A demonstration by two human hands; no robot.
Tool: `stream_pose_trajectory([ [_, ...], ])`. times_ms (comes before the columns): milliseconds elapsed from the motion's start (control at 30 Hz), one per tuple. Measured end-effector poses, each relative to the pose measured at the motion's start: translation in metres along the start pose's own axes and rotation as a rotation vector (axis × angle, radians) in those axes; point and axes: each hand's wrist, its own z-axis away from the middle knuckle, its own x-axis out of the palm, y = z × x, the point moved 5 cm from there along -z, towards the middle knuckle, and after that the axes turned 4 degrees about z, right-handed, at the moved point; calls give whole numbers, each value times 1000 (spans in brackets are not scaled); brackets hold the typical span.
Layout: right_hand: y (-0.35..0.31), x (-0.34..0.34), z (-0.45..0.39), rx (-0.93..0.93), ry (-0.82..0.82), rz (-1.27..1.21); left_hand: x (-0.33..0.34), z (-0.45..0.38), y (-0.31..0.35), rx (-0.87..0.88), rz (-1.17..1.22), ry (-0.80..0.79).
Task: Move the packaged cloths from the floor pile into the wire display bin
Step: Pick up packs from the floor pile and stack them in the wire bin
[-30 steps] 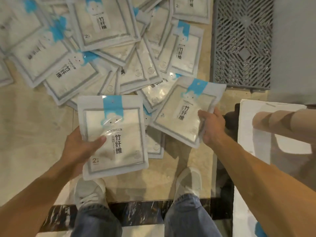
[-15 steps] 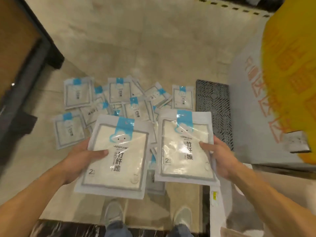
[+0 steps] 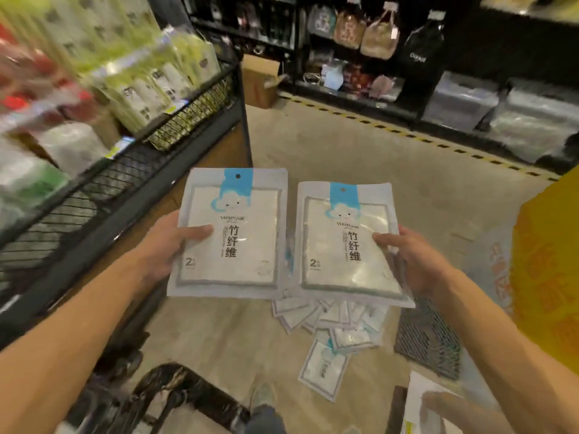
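My left hand (image 3: 170, 242) grips one white cloth pack with a blue header (image 3: 232, 233) by its left edge, thumb on top. My right hand (image 3: 413, 261) grips a second, matching pack (image 3: 344, 242) by its right edge. Both packs are held flat at waist height, side by side. Below them the floor pile of packs (image 3: 335, 330) shows, partly hidden by the held packs. The black wire display bin (image 3: 103, 186) runs along the left, holding green and white packaged goods.
A grey plastic grate (image 3: 429, 336) lies on the floor right of the pile. A yellow and white bag (image 3: 545, 277) stands at the right. Dark shelves with bags (image 3: 360, 42) line the far wall behind a yellow-black floor stripe. A cardboard box (image 3: 260, 79) sits at the aisle end.
I have stood up and raised my head. The two packs came up from the pile, and the view now takes in the wire bin and the aisle.
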Motion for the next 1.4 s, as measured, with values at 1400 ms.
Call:
stream_pose_trajectory([
  [1400, 190, 551, 338, -48, -1053, 676, -302, 729, -220, 295, 550, 1164],
])
